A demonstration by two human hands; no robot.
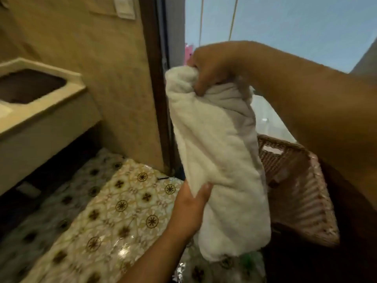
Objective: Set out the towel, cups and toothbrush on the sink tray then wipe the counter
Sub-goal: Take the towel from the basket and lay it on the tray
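Observation:
A white towel [218, 152] hangs bunched and roughly rolled in the air in front of me. My right hand [214, 66] grips its top end from above. Lower down, my left hand [191, 205] pinches the towel's left edge between thumb and fingers. The beige counter [40, 111] with its dark sink basin [26, 86] is at the far left, apart from the towel. No cups, toothbrush or tray are in view.
A brown woven basket [295, 186] stands on the floor at the right, behind the towel. A dark door frame [159, 99] and a beige wall run up the middle. Patterned floor tiles [122, 211] lie below, with dark space under the counter.

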